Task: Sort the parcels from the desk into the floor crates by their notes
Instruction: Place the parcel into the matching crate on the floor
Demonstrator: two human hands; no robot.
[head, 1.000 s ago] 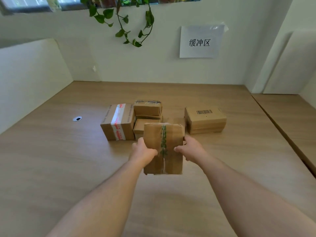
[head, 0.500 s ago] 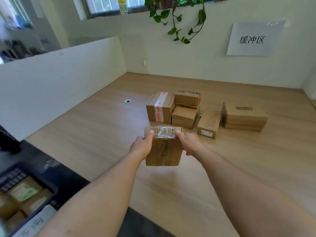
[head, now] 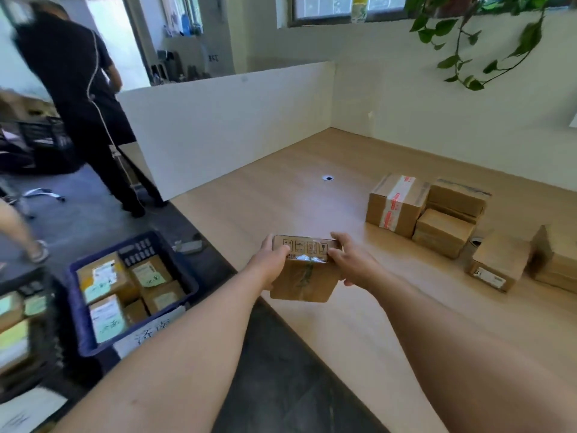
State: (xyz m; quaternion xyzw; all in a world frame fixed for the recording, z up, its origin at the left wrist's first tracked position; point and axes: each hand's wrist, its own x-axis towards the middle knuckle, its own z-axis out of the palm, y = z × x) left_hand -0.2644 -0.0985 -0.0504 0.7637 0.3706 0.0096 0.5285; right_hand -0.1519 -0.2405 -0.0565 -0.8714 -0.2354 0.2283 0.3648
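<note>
I hold a small brown cardboard parcel (head: 304,278) in the air over the desk's left front edge. My left hand (head: 270,262) grips its left side and my right hand (head: 351,264) grips its right side. Its top edge shows printed handling symbols and clear tape. No note shows on the faces I see. Several more parcels lie on the wooden desk (head: 281,198) to the right, among them a box with red-and-white tape (head: 396,204). On the floor at the left stands a blue crate (head: 78,304) holding parcels with green and yellow notes.
A second dark crate (head: 43,307) with parcels sits at the far left edge. A person in black (head: 81,98) stands on the dark floor beyond the crates, and another person's leg shows at the left. A white partition (head: 224,126) bounds the desk's left side.
My view has swung left, bringing the floor crates and the standing person into sight. Both hands have carried the parcel away from the pile toward the desk's left edge and tipped it.
</note>
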